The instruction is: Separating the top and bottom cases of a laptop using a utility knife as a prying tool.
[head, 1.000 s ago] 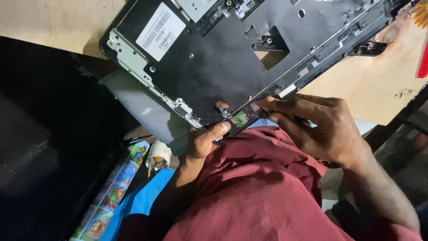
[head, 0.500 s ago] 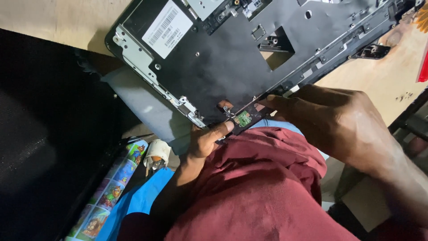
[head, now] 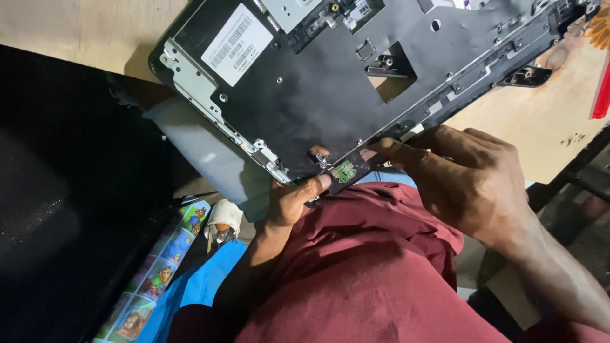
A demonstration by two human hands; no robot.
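Big black laptop base shell, stripped and flipped, lying across a pale wooden tabletop, near corner hanging over the lap. White barcode sticker top left of shell, silver metal bracket along left edge, rectangular cut-out mid-panel showing wood beneath. Dark black surface filling left side — hard to tell what it is. Maroon shirt filling bottom centre. Grey flat slab under shell's left edge. Colourful cartoon-printed strip and blue sheet lower left, small whitish tape roll beside them.

Right hand curled over shell's near edge, fingers bent, forefinger and thumb pinching edge just beside small green circuit board. Left hand below, thumb pressed up at edge next to same board, other fingers tucked under and out of sight — grip underneath not shown.

Progress, as a judgement: shell already gutted of most parts, only small board at near corner left in hand; seated or loose, cannot tell. Screws or connector on board too small to make out. Shell's top and right ends cut off by frame; red object at right edge only a sliver.
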